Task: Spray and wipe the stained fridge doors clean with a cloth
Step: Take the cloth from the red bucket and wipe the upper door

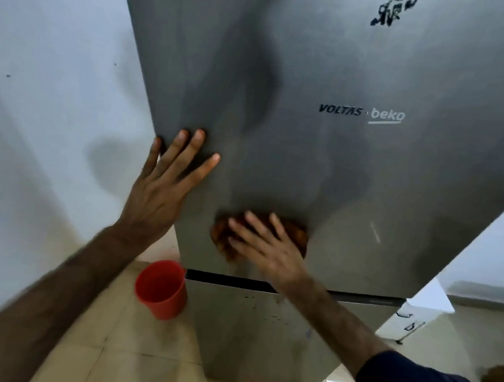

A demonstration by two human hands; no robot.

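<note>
A tall grey fridge fills the view; its upper door (324,154) carries a logo and damp streaks. The lower door (250,331) shows small dark specks. My right hand (270,244) presses an orange-brown cloth (222,237) flat against the bottom of the upper door, fingers spread over it. My left hand (166,183) lies flat and open on the door's left edge, fingers apart, holding nothing. No spray bottle shows.
A red plastic mug (161,289) stands on the tiled floor at the fridge's left. A pale wall (47,112) runs along the left. A white box-like object (416,315) sits at the right. Black sticker remains (391,8) mark the door's top.
</note>
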